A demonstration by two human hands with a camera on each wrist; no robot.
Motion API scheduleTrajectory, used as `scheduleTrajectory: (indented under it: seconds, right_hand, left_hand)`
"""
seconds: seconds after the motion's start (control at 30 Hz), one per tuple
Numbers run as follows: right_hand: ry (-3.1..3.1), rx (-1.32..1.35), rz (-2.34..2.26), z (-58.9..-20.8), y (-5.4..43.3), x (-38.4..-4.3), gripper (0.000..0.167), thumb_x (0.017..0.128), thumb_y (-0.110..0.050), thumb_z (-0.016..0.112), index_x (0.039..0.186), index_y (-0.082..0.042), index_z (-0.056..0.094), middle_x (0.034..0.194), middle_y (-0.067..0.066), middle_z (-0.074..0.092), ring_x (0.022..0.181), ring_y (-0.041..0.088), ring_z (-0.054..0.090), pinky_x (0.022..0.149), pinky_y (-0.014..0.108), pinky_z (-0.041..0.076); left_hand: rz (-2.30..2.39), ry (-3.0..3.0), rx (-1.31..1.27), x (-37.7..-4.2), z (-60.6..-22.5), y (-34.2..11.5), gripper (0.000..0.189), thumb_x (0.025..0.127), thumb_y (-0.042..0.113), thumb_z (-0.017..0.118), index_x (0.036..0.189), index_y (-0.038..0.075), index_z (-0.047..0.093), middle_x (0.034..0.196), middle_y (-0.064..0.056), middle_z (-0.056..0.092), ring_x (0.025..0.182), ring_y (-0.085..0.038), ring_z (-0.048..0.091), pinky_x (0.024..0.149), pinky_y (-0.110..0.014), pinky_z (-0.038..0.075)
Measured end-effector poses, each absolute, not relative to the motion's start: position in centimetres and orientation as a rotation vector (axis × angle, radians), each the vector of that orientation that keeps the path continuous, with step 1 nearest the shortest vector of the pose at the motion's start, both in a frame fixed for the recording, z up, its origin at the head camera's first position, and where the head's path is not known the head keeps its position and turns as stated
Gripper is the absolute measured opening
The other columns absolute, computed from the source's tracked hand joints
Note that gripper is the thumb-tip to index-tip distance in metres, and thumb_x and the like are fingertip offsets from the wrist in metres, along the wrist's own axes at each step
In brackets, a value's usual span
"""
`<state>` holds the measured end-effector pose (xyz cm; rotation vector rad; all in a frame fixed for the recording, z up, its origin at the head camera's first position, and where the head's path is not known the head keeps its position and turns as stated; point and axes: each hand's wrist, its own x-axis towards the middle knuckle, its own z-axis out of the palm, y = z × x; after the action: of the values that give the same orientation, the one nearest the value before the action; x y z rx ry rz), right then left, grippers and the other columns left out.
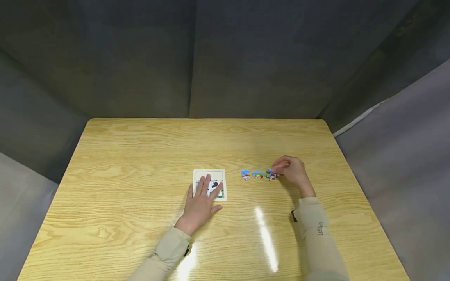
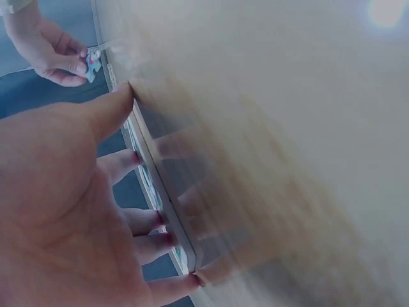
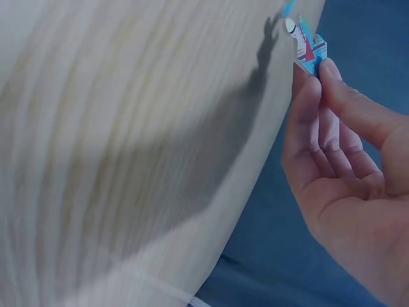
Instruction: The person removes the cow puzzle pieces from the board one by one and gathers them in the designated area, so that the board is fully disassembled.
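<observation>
My left hand [image 1: 199, 207] lies with spread fingers on a white-framed puzzle board [image 1: 209, 171], pressing its lower part. Under the fingers a black-and-white cow picture [image 1: 215, 186] shows in part; the upper strip of the board is plain. Off to the right, my right hand [image 1: 291, 169] pinches a blue, white and red jigsaw piece [image 3: 310, 50] between thumb and forefinger, raised off the table in the right wrist view. Beside it lie a blue and yellow-green piece [image 1: 259, 174] and a blue piece [image 1: 245, 174] with white and red.
The wood-grain table [image 1: 140, 156] fills the lower part of the head view. Dark grey curtains [image 1: 260, 58] enclose its back and sides. A bright light reflection runs along the tabletop between the two forearms.
</observation>
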<state>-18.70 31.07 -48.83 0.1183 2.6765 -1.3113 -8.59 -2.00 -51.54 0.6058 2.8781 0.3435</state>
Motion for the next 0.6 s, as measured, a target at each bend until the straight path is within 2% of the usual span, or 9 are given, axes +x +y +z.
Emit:
scheduleTrajectory:
  seconds: [0.1,0.23,0.33,0.47,0.6]
  right_hand:
    - [2.713,0.123,-1.253,-49.1,31.5,-18.7,0.022,0.085,-0.006,0.077,0.103,0.004,0.070,0.085,0.015,0.073,0.074,0.028,0.069,0.065,0.033,0.057]
    - [2.757,0.115,-1.182,-49.8,31.8,-18.9,0.021,0.084,-0.008,0.078,0.101,0.002,0.071,0.086,0.014,0.073,0.074,0.025,0.068,0.066,0.026,0.050]
    - [2.772,0.114,-1.164,-50.4,32.0,-19.0,0.022,0.084,-0.009,0.078,0.102,0.001,0.072,0.087,0.014,0.074,0.077,0.025,0.068,0.075,0.031,0.049]
    - [2.780,0.092,-1.182,-51.0,32.3,-19.0,0.021,0.085,-0.009,0.077,0.102,0.002,0.071,0.087,0.014,0.074,0.079,0.025,0.068,0.086,0.043,0.050]
    - [2.782,0.042,-1.212,-51.3,32.3,-18.9,0.020,0.087,-0.006,0.075,0.103,0.004,0.070,0.089,0.016,0.073,0.082,0.029,0.068,0.087,0.048,0.051]
  left_hand:
    - [0.347,2.880,0.608,-8.6,-51.5,-2.0,0.067,0.097,0.050,0.054,0.155,0.025,0.032,0.161,-0.021,0.011,0.148,-0.037,0.012,0.112,-0.063,0.019]
    - [0.348,2.884,0.611,-8.6,-51.5,-2.0,0.067,0.097,0.050,0.053,0.155,0.025,0.033,0.161,-0.021,0.012,0.147,-0.038,0.012,0.112,-0.063,0.019]
    - [0.357,2.885,0.617,-8.6,-51.4,-2.0,0.066,0.097,0.050,0.054,0.154,0.024,0.033,0.161,-0.022,0.012,0.147,-0.038,0.012,0.112,-0.064,0.018]
    - [0.369,2.890,0.621,-8.6,-51.4,-2.0,0.066,0.096,0.049,0.055,0.154,0.024,0.034,0.160,-0.022,0.013,0.147,-0.038,0.012,0.112,-0.064,0.019]
    - [0.377,2.898,0.620,-8.6,-51.5,-2.0,0.066,0.096,0.048,0.056,0.154,0.023,0.035,0.160,-0.022,0.014,0.147,-0.038,0.013,0.112,-0.064,0.019]
